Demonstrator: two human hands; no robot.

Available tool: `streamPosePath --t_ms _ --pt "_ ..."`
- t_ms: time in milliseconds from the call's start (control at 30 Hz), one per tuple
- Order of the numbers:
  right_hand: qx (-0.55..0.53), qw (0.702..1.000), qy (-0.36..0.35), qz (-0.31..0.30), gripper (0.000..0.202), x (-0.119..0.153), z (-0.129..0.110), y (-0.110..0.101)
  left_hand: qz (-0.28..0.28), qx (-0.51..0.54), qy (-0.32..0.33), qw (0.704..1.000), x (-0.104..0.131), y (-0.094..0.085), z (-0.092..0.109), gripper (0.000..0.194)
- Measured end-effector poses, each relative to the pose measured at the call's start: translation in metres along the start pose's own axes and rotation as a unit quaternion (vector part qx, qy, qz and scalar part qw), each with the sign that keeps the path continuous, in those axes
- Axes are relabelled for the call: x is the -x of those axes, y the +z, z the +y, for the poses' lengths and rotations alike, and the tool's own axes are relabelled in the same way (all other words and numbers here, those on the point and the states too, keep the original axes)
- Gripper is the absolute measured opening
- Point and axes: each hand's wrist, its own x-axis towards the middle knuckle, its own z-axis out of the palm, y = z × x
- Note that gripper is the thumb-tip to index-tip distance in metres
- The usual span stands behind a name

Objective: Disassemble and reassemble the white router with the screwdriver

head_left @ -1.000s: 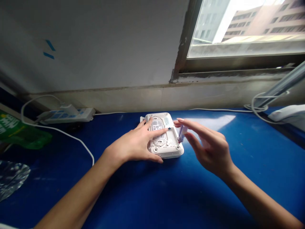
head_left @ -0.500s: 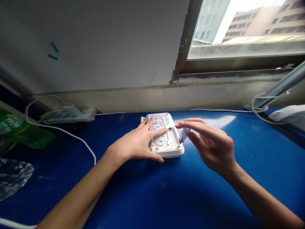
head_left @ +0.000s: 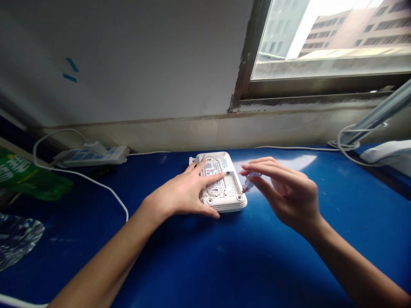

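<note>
A white router (head_left: 231, 201) lies with its vented, labelled underside up on the blue tabletop. My left hand (head_left: 184, 192) is spread across its left part, fingers on the underside and thumb along the near edge, holding it. Between the thumb and fingers of my right hand (head_left: 285, 188) is a small translucent, purplish piece with a reddish tip (head_left: 248, 185); its exact kind is unclear. That tip is at the router's right edge, near the round foot at the near right corner; whether it touches cannot be made out.
A white power strip (head_left: 112, 155) with a plugged-in adapter stands at the back left, its cable (head_left: 96, 183) curving toward my left forearm. Far left are a green bottle (head_left: 38, 179) and a clear plastic item (head_left: 21, 239). A metal pole (head_left: 369, 117) wrapped with cord rises at right.
My right hand has tilted slightly and closed in around the small translucent piece, so less of it shows. My left hand and the router stay in place; the view has shifted a little.
</note>
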Motion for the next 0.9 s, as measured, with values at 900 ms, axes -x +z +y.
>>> streamPosePath --t_ms 900 --pt "0.007 1.000 0.013 0.002 0.045 0.0036 0.0029 -0.0004 -0.002 -0.005 0.003 1.000 -0.0005 0.0014 -0.0005 0.108"
